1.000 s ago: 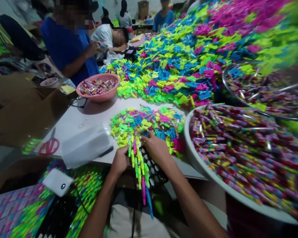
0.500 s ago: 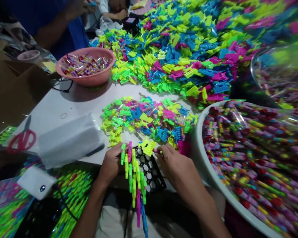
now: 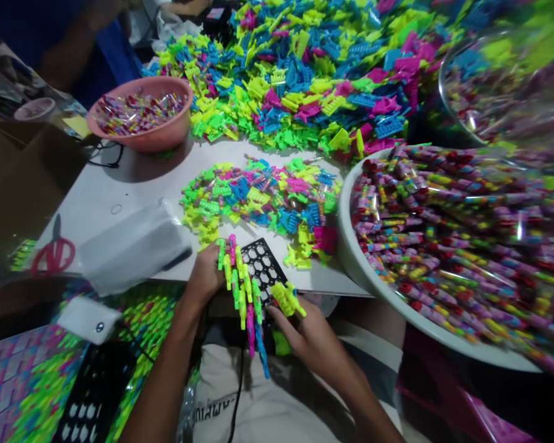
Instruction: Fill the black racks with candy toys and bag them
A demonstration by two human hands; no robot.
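My left hand (image 3: 206, 274) is closed on the left edge of a black tray (image 3: 261, 263) with hexagonal holes. Several bright plastic pieces (image 3: 240, 286) in green, yellow, pink and blue stand in a slanting row along that side of the tray. At the tray's lower right, my right hand (image 3: 307, 329) grips a yellow plastic toy piece (image 3: 287, 299) between thumb and fingers. Just beyond the tray, a loose pile of similar small pieces (image 3: 258, 195) lies on the white table (image 3: 141, 178).
On the right stands a large pale tub (image 3: 346, 227) full of wrapped colourful sticks. A pink bowl (image 3: 154, 138) holds similar ones. Nearby are a plastic-wrapped packet (image 3: 132, 246), red-handled scissors (image 3: 54, 255) and a white device (image 3: 90, 319). A co-worker's arm (image 3: 69, 58) shows at upper left.
My right hand has moved down along the tray with the yellow toy piece, which has turned in the fingers. My left hand keeps the tray. The camera view has shifted.
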